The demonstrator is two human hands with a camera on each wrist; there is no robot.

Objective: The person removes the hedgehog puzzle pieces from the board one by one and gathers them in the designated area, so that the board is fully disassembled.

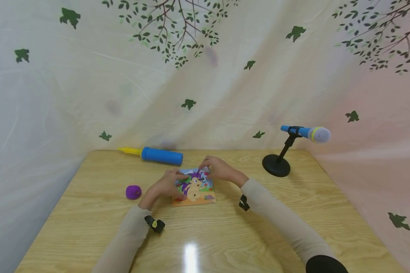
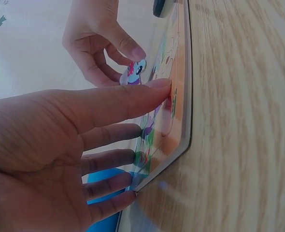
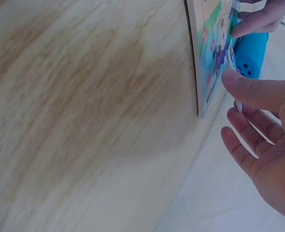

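A colourful cartoon puzzle board [image 1: 193, 191] lies flat on the table, showing a purple-haired hedgehog-like figure. My right hand [image 1: 220, 168] is over its far right corner. Between thumb and fingers that hand pinches a small, flat puzzle piece [image 2: 134, 72], tilted up from the board and printed in light blue with red and purple. At the board's left side, my left hand [image 1: 169, 184] has its fingers stretched out. Its thumb [image 2: 157, 84] and fingertips rest on the picture in the left wrist view, with nothing gripped.
A blue hand pump [image 1: 162, 156] with a yellow nozzle lies behind the board. To the left sits a small purple lump [image 1: 133, 192]. At the back right, a blue microphone [image 1: 304, 132] is clipped on a stand with a round black base [image 1: 276, 167]. A printed curtain hangs behind the table.
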